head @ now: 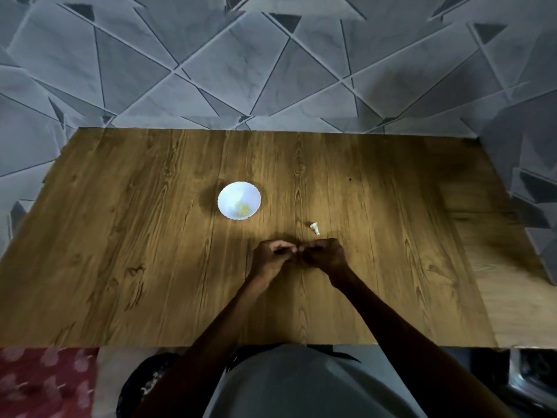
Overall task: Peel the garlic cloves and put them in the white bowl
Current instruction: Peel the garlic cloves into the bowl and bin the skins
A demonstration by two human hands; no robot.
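Note:
A small white bowl [239,200] stands on the wooden table [150,251], with yellowish peeled garlic in its bottom. A little white garlic piece [315,228] lies on the table to the right of the bowl. My left hand [271,257] and my right hand [324,256] meet just below that piece, fingertips curled together in the middle. Whatever they pinch between them is hidden by the fingers and the dim light.
The table ends near my body at the bottom and meets a grey patterned wall at the back. A lighter wooden strip [512,282] runs along the table's right side. A red patterned cloth [45,384] lies below the table at the left.

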